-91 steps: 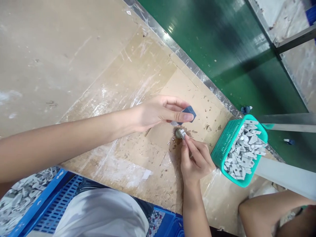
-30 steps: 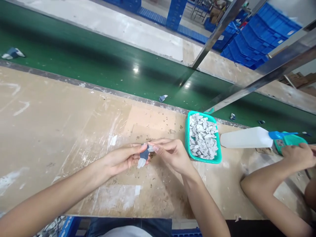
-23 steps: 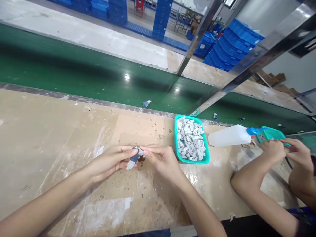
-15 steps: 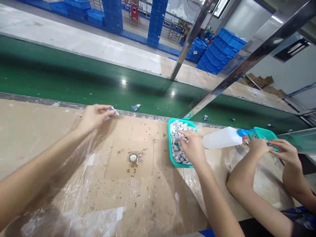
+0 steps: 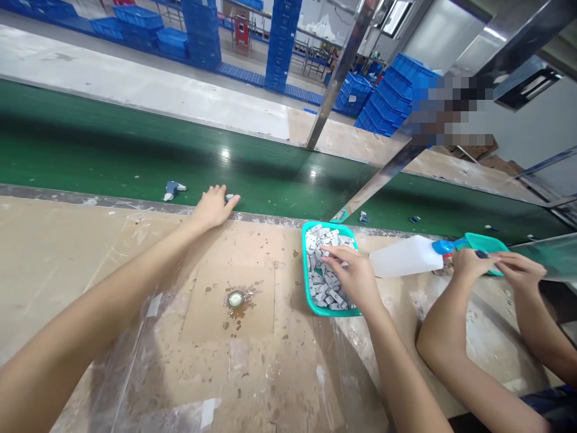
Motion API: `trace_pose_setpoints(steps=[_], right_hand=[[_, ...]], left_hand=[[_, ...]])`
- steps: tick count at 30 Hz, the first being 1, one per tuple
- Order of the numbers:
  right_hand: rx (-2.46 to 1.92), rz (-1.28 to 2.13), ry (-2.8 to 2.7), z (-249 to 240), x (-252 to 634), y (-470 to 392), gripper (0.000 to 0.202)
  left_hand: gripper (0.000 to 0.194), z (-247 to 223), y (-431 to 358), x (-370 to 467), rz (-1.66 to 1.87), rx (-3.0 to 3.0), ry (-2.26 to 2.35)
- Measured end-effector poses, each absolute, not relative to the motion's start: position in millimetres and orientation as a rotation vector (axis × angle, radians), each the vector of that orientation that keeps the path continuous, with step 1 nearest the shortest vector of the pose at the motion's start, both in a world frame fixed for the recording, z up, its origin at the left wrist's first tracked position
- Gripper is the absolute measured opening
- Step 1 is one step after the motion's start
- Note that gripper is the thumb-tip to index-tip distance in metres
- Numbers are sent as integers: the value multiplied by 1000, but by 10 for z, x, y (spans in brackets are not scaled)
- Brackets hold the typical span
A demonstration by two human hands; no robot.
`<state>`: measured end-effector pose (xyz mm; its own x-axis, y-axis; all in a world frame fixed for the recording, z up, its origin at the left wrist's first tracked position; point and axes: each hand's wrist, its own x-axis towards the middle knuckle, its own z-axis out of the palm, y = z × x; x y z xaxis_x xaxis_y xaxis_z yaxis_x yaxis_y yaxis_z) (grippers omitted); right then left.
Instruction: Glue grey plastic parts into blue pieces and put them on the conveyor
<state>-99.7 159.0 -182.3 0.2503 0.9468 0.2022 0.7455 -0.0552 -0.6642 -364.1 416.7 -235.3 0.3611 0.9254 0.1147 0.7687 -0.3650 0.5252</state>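
At the near edge of the green belt point(image 5: 265, 186), my left hand point(image 5: 215, 206) reaches over a small dark-and-white part point(image 5: 229, 198), its fingers spread and thumb out. A second such part point(image 5: 174, 190) lies on the belt, left of that hand. My right hand point(image 5: 349, 270) is over the teal basket point(image 5: 308, 288), which holds many small grey pieces point(image 5: 332, 297). Its thumb and fingertips are closed at the pieces; what is between them is too small to tell. A round, pale disc point(image 5: 235, 299) sits in a wet patch on the cardboard.
Right of the basket lies a white bottle point(image 5: 406, 257) with a blue cap. A co-worker's hands point(image 5: 520, 270) work near another teal basket point(image 5: 487, 242). A metal post point(image 5: 374, 180) rises behind the first basket. More small parts point(image 5: 364, 218) lie along the belt.
My left hand has let go of the part it pinched, now on the belt, and moved right to another part. My right hand stays at the basket. The belt parts have shifted left.
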Motion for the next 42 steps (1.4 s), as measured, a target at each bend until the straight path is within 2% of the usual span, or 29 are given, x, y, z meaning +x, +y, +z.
trace_pose_setpoints(steps=[6,9,11,15,17,19,21,25,29,35,42], right_hand=[[-1502,1056,-875,-1652,-1176,1357,51],[-1379,1126,-778,-1653,-1239,1271,37],[-1337,1150,-809,-1669,-1286,1217,29],[-1281,1306,-993,-1667,-1485,1121,40],[-1315,1348,-1062,-1665,-1653,1091,33],[-1398,1283,-1163,-1694,-1850,1078,21],[-1466,1119,-1303,-1768,-2051,1080,17],[-1572,866,-1466,-2000,-2374,1120,27],[-1592,721,-1607,-2171,-2553,1205,42],[-1572,296,-1683,-2356,-2654,1311,42],[-1445,187,-1780,-2548,-2644,1329,46]], left_hand=[[44,-2412,4116,-3581,581,2231,1471],[36,-2265,4026,-3701,636,2212,1443],[38,-2151,3892,-3779,697,2076,1382],[54,-1977,3429,-3946,752,1419,1006],[54,-1939,3157,-4041,743,1102,866],[51,-1938,2906,-4141,739,842,817],[42,-1965,2698,-4240,724,644,801],[12,-2062,2420,-4407,668,389,767],[13,-2136,2320,-4522,629,354,711],[15,-2174,2350,-4660,604,359,715],[15,-2178,2397,-4718,659,422,656]])
